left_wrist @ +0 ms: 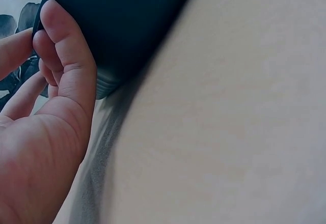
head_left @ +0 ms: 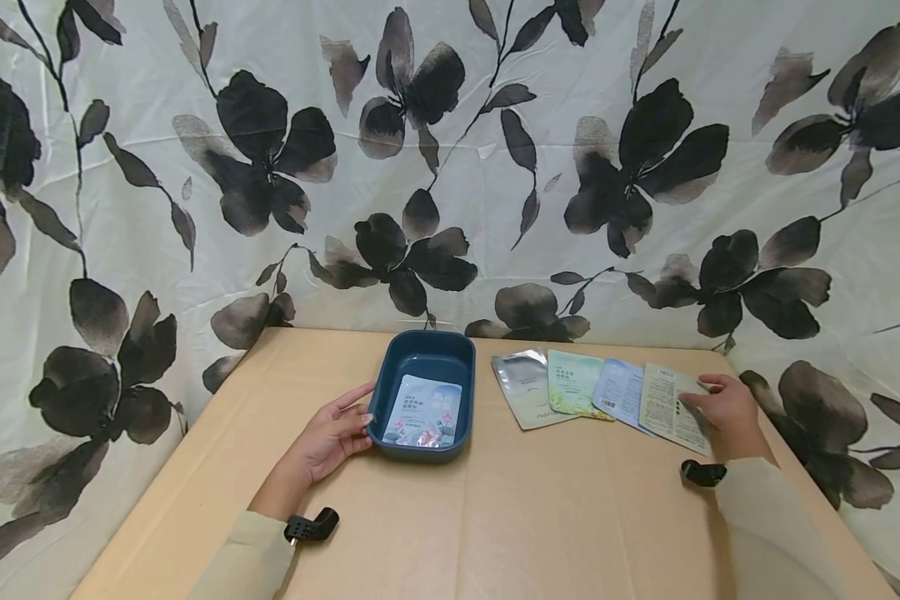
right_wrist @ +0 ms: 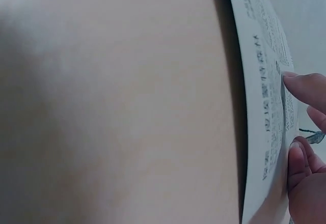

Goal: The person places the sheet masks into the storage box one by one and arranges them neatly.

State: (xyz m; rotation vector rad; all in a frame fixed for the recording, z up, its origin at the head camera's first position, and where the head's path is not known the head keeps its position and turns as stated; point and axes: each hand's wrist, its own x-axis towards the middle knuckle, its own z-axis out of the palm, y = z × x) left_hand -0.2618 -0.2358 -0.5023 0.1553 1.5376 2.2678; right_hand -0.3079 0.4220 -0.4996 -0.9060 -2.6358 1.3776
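Observation:
A dark blue plastic bin (head_left: 420, 454) stands on the table, with a light blue face mask packet (head_left: 423, 412) lying inside it. At the bin's left side, my left hand (head_left: 333, 437) holds the rim with bent fingers, palm turned partly up. The left wrist view shows the fingertips (left_wrist: 53, 18) right at the bin's edge. On the right, my right hand (head_left: 727, 412) pinches the right edge of a pale cream packet (head_left: 667, 404) covered in small print. Its thumb rests on the printed face in the right wrist view.
Left of the cream packet, a blue packet (head_left: 622, 392), a green packet (head_left: 576, 383) and a silver packet (head_left: 528, 392) overlap in a fanned row. The tan table (head_left: 532, 517) ends at a flowered cloth backdrop (head_left: 525, 192).

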